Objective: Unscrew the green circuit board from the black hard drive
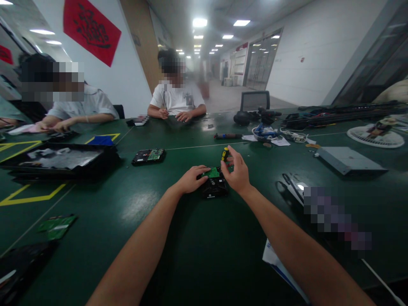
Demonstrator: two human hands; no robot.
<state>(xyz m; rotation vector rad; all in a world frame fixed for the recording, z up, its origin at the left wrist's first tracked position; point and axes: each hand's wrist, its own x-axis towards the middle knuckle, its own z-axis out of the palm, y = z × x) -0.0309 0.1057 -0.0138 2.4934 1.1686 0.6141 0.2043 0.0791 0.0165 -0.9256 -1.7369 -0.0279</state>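
A black hard drive (214, 188) with a green circuit board (212, 173) on top lies on the dark green table (197, 246) in front of me. My left hand (191, 178) rests on the drive's left side, fingers curled against the board's edge. My right hand (236, 171) is at the drive's right side, fingers pinched around a small yellow and black screwdriver (225, 154) held upright over the board.
A second hard drive (148, 156) lies further left, beside a black tray (54, 161). Loose green boards (57, 226) sit at the near left. Two people sit across the table. A grey box (349, 159), cables (266, 132) and papers (280, 265) are to the right.
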